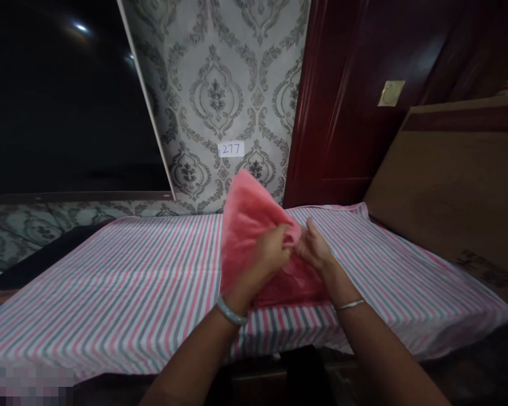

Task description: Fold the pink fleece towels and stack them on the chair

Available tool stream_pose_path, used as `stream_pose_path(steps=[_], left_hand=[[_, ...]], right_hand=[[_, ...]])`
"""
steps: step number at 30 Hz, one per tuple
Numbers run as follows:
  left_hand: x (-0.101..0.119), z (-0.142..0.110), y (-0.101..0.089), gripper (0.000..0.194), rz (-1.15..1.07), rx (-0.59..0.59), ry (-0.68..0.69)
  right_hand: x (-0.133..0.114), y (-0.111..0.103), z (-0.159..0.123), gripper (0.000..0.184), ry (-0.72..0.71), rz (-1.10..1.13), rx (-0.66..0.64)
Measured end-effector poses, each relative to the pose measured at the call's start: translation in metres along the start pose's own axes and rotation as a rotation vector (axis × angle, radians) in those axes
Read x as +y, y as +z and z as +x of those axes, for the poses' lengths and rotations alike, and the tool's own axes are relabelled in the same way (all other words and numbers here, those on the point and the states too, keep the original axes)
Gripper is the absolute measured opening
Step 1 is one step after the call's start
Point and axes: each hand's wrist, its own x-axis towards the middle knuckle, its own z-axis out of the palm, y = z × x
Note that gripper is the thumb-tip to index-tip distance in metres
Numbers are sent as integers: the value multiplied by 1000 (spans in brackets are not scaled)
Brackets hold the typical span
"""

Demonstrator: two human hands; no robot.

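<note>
A pink-red cloth [248, 217] stands lifted above the striped tablecloth [131, 270], one corner pointing up toward the wall. My left hand [271, 254] is closed on the cloth's edge near its middle. My right hand [315, 248] pinches the same cloth right beside it, fingertips almost touching the left hand. The cloth's lower part [296, 287] rests bunched on the table under both wrists. A pale green bangle [231, 313] is on my left wrist, a thin silver one [350, 304] on my right.
Patterned wallpaper with a small label reading 277 [231, 149] is behind the table. A dark screen [63, 96] fills the upper left. A dark red wooden door [355, 96] and a brown cardboard panel [452, 180] stand at the right.
</note>
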Motion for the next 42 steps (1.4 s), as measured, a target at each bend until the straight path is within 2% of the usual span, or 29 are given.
stream_pose_path(steps=[2, 4, 6, 7, 9, 11, 14, 16, 19, 22, 25, 28, 31, 33, 36, 42], left_hand=[[-7, -17, 41, 44, 46, -154, 26], [-17, -38, 65, 56, 126, -299, 72], [-24, -54, 68, 68, 161, -434, 122], [-27, -58, 64, 72, 162, -491, 143], [-29, -61, 45, 67, 144, -531, 161], [-30, -58, 17, 51, 143, -439, 144], [-40, -49, -26, 38, 186, -162, 53], [-54, -44, -49, 38, 208, 12, -48], [-80, -46, -64, 46, 160, 156, -238], [-101, -59, -59, 56, -36, 181, -457], [-108, -74, -48, 62, -300, 205, -620], [-103, -83, -46, 68, -469, 283, -762], [-88, -86, -50, 80, -577, 286, -894], [-79, -86, -52, 87, -622, 280, -937], [-73, -86, -47, 96, -618, 286, -947], [-77, -88, -32, 106, -559, 216, -821]], right_hand=[[3, -36, -14, 65, 27, -38, 83], [16, -62, -26, 48, 63, -113, 197], [30, -75, -33, 32, 91, -159, 283], [35, -77, -34, 29, 106, -165, 292], [36, -74, -33, 30, 138, -166, 250], [26, -64, -26, 35, 142, -203, 197], [-3, -51, -9, 40, 10, -317, 180], [-19, -50, 2, 42, -90, -368, 171], [-21, -64, 10, 47, -134, -368, 159], [4, -90, 5, 47, -37, -427, 293], [32, -112, -3, 50, 52, -464, 407], [47, -123, -8, 63, 37, -447, 443], [48, -130, -16, 77, 39, -543, 527], [47, -135, -24, 83, 87, -643, 551], [46, -139, -39, 86, 174, -702, 489], [39, -127, -48, 80, 157, -542, 354]])
